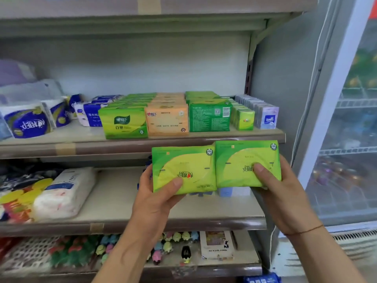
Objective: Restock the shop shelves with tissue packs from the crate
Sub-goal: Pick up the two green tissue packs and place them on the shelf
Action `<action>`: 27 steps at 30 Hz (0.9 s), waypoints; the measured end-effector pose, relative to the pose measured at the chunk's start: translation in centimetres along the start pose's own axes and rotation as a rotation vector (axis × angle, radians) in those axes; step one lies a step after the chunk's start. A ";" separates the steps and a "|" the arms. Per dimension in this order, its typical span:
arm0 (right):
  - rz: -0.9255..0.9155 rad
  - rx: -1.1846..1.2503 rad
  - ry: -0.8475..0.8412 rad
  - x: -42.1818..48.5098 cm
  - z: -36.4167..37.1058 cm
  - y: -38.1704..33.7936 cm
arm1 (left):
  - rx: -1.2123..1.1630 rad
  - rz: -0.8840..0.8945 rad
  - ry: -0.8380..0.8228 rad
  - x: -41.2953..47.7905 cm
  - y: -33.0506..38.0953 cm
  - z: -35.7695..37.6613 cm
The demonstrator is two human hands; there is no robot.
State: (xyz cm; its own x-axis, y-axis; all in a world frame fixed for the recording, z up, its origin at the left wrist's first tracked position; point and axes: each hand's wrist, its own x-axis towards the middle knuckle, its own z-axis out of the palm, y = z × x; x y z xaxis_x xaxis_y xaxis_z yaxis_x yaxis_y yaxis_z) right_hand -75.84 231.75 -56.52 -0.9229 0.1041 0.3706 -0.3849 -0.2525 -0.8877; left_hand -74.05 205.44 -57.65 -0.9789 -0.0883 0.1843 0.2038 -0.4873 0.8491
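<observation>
Clutching left green tissue pack (183,168) in left hand (157,193), right green tissue pack (247,162) in right hand (285,193) | shelf (77,132) rows lookin full | both not shelved yet

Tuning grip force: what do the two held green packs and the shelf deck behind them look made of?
Left green pack and right green pack: thin glossy plastic film over soft filling, apparently; the wrap creases and dimples where the left hand and right hand grip. Shelf deck: matte beige, probably painted metal; uncertain.
</observation>
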 end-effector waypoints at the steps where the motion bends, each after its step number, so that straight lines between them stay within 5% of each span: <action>1: 0.003 0.044 -0.014 0.0 0.8 -0.1 | -0.006 0.007 0.033 -0.4 0.1 -0.1; 10: 0.011 0.179 -0.087 -0.2 3.5 -2.5 | -0.094 -0.012 -0.063 -0.7 2.9 -0.4; 17: -0.076 0.273 0.039 2.0 2.2 -3.9 | -0.046 0.119 -0.006 3.0 8.2 4.0; 27: 0.040 0.350 0.053 4.2 1.5 -4.1 | 0.652 0.280 -0.062 6.7 14.1 8.5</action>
State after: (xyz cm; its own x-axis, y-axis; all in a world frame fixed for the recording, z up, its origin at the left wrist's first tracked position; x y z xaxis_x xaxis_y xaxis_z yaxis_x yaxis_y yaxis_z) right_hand -78.12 231.73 -50.96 -0.9396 0.1351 0.3144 -0.3332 -0.5707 -0.7505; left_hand -77.62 205.37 -40.26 -0.8896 -0.0749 0.4505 0.4341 0.1677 0.8851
